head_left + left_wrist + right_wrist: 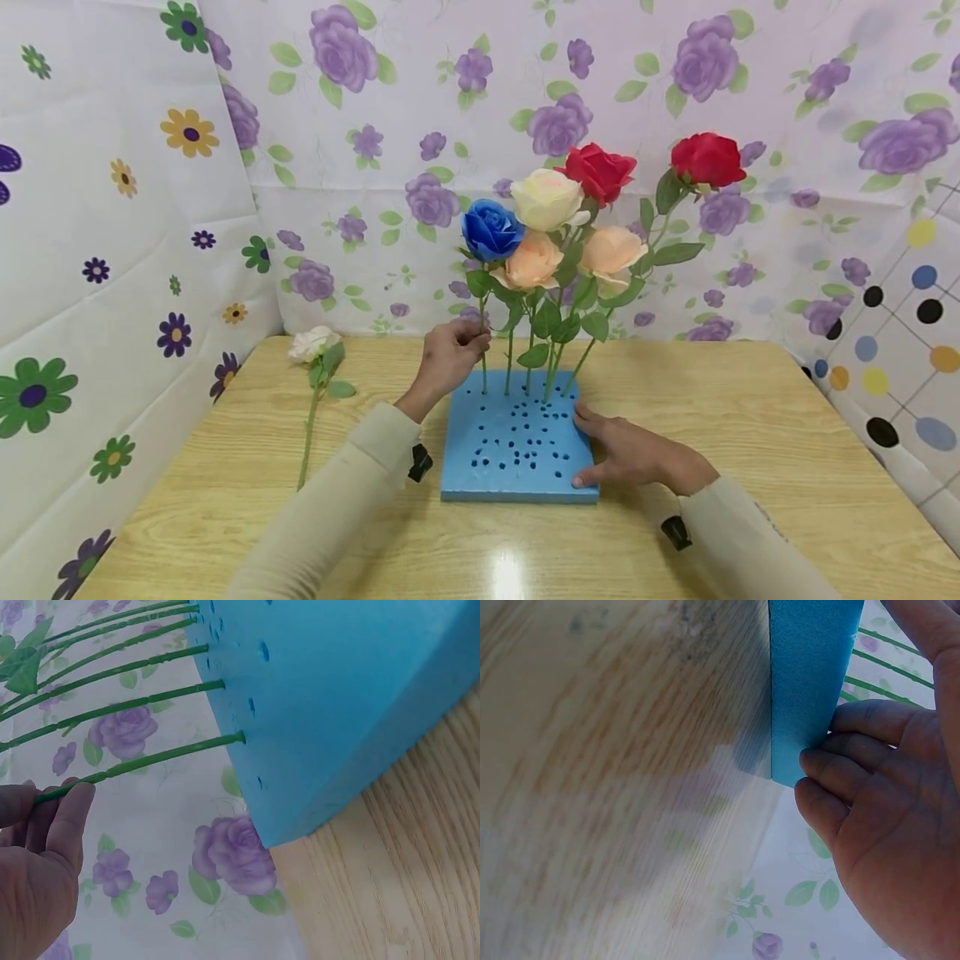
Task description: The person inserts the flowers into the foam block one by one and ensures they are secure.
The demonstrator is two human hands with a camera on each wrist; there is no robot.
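My left hand (450, 358) pinches the green stem (165, 756) of a blue rose (492, 230) between thumb and fingers. That stem's lower end stands in a hole near the back left of a blue foam block (461, 475). Along the block's back stand a cream rose (547, 200), two peach roses, one of them (612, 252) leaning right, and two red roses, one (707, 160) tilted far right. My right hand (630, 450) rests against the block's right side, its fingers (832, 774) touching the edge without curling round it.
A white rose (313, 343) with a leafy stem lies on the wooden table (712, 417), left of the block. Many holes dot the block's top. Flower-printed cloth (420, 108) hangs behind the table, with more patterned cloth at both sides.
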